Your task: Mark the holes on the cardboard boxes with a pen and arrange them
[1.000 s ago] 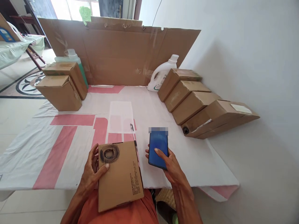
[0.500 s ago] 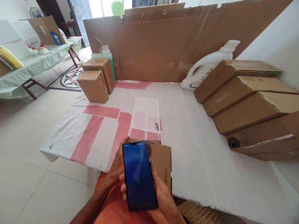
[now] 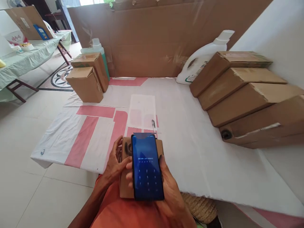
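Head view: phone [image 3: 147,167] held over a small cardboard box [image 3: 125,171] at the near worktop [image 3: 201,152] edge.
Right hand [image 3: 169,193] grip wraps the lit phone; left hand [image 3: 115,164] grip clasps the box's left side. Pen [image 3: 153,123] and paper sheet [image 3: 142,110] just beyond; stacked boxes [image 3: 244,95] far right.

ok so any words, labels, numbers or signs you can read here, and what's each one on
None can be read.
Phone, in the right hand: a line of text and a keypad, too blurred to quote.
White jug: label print too small.
Small box, in the left hand: a dark scribbled ring, no words showing.
Blue label on the far cardboard box: too small.
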Action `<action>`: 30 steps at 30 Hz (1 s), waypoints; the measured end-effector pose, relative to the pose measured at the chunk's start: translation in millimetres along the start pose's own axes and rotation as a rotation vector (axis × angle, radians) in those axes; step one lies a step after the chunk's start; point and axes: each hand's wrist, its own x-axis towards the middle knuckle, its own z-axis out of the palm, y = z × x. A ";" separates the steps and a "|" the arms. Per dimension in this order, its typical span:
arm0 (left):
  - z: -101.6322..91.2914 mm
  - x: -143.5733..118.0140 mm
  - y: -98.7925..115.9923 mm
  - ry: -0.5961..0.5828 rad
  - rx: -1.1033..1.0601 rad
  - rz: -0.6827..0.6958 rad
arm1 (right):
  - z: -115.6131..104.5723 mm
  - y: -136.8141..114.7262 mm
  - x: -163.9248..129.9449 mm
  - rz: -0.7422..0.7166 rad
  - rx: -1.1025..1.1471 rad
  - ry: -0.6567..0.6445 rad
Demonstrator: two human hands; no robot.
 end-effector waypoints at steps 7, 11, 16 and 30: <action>-5.2 6.2 4.8 0.013 0.063 -0.062 | -73.3 -66.0 3.6 -0.583 -0.719 0.713; -4.5 7.2 6.8 0.024 0.096 -0.068 | -119.6 -79.8 12.7 -0.621 -1.047 0.993; -6.0 10.2 6.1 0.048 0.160 -0.064 | -141.2 -80.1 12.5 -0.619 -1.142 1.095; -26.2 -1.1 -0.4 0.097 0.323 0.037 | -151.8 -80.4 4.0 -0.547 -1.461 1.226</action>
